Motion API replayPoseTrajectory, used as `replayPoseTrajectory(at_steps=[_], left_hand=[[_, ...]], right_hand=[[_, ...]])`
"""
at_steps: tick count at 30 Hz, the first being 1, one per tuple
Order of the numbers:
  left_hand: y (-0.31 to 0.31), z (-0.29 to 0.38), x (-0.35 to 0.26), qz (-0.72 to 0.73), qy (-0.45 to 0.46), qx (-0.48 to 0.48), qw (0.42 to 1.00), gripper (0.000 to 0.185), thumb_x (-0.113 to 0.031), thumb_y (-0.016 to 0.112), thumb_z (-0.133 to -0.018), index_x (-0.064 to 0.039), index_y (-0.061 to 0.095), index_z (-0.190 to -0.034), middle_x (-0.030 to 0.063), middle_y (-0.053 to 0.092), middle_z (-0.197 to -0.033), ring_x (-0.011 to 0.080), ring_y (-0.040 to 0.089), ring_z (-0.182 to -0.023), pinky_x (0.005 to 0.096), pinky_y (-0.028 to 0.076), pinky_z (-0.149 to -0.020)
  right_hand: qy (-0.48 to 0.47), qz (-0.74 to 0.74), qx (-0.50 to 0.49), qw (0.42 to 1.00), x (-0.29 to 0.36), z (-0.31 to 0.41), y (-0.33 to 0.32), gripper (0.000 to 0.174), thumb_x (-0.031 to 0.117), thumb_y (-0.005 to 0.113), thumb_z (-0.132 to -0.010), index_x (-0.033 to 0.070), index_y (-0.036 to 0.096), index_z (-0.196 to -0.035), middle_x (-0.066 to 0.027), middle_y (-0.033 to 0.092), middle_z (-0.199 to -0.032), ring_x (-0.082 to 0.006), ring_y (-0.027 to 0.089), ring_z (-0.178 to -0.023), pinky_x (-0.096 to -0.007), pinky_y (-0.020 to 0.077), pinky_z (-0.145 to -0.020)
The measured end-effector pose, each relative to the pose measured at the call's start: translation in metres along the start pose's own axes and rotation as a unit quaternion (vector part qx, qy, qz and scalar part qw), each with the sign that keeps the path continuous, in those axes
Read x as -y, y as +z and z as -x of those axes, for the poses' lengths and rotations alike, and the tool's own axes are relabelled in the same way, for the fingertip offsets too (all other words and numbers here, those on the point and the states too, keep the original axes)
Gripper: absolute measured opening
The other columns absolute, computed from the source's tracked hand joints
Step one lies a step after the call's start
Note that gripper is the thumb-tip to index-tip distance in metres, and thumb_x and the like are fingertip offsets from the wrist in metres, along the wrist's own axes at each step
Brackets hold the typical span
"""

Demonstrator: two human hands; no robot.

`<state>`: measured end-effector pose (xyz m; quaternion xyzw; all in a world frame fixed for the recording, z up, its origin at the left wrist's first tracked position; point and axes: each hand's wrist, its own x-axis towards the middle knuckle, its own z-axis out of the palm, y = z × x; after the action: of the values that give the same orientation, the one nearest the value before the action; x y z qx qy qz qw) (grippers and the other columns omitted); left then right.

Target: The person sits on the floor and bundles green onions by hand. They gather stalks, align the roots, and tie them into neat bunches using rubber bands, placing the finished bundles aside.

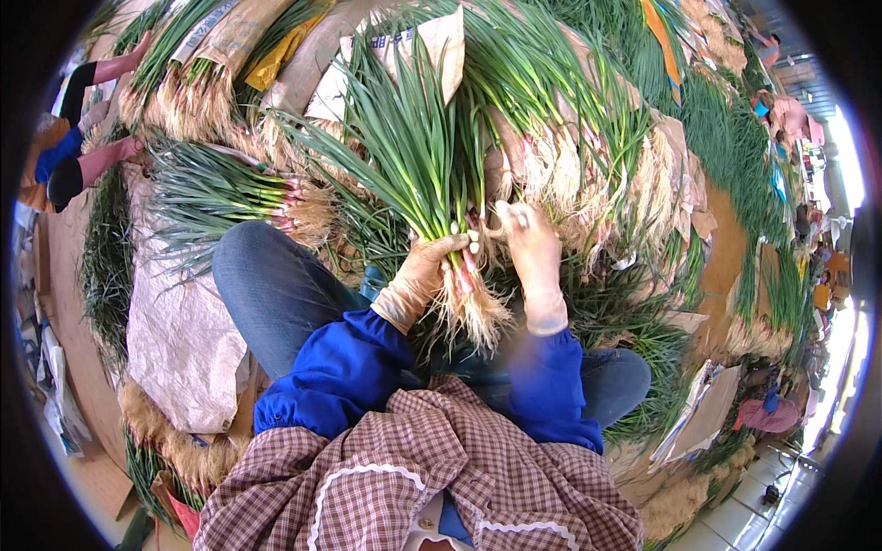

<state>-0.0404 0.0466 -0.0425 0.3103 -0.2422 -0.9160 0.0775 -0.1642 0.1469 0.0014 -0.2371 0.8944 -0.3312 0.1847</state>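
Observation:
My left hand [420, 275], in a thin pale glove, grips a bunch of green garlic [420, 165] just above its reddish stem bases. The long flat leaves fan away from me, and the pale roots [475, 313] hang towards my lap. Just right of the stems is my right hand [530, 241], also gloved, its fingers bent close to the bunch. Blur hides whether a stalk or leaf is pinched between them. Beyond this hand lie more plants with long stringy roots [561, 165]. Trimmed-looking loose leaves [606, 303] cover the ground around my crossed legs.
To the left, a bundle of green garlic [241, 200] lies beside a white woven sack [179, 330]. Sack-wrapped bundles [200, 89] are at the back left. A person [62, 151] sits at the far left; others work at the right. Cardboard [703, 413] lies right.

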Motion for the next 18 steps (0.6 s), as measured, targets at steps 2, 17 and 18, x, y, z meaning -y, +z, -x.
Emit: replayPoseTrajectory(at_steps=[2, 17, 18], left_hand=[[0.0, 0.007, -0.003, 0.001, 0.008, 0.054, 0.998, 0.021, -0.011, 0.062, -0.083, 0.003, 0.065, -0.099, 0.0082, 0.067, -0.078, 0.0172, 0.062, -0.061, 0.0263, 0.052, -0.058], [-0.007, 0.039, -0.021, -0.009, 0.057, -0.035, 0.998, 0.011, -0.003, 0.062, -0.082, 0.003, 0.061, -0.091, 0.0103, 0.064, -0.075, 0.0168, 0.061, -0.059, 0.028, 0.054, -0.056], [-0.01, 0.042, -0.024, -0.022, 0.045, -0.03, 0.998, 0.015, -0.007, 0.061, -0.084, 0.004, 0.061, -0.094, 0.0098, 0.064, -0.074, 0.0168, 0.061, -0.057, 0.0265, 0.052, -0.05]], right_hand=[[0.095, -0.207, 0.18, 0.957, -0.009, -0.018, 0.0, 0.037, 0.037, 0.063, -0.089, 0.0, 0.065, -0.094, -0.0064, 0.067, -0.08, -0.0156, 0.057, -0.065, -0.0255, 0.044, -0.063], [0.012, -0.499, -0.173, 0.849, 0.016, 0.009, 0.004, 0.011, 0.005, 0.054, -0.088, 0.01, 0.062, -0.093, -0.0011, 0.064, -0.081, -0.0058, 0.048, -0.055, -0.0221, 0.044, -0.058], [0.002, -0.503, -0.116, 0.857, 0.008, 0.006, 0.01, 0.01, 0.008, 0.054, -0.089, 0.009, 0.062, -0.095, -0.0014, 0.064, -0.08, -0.0072, 0.05, -0.056, -0.024, 0.0452, -0.058]])
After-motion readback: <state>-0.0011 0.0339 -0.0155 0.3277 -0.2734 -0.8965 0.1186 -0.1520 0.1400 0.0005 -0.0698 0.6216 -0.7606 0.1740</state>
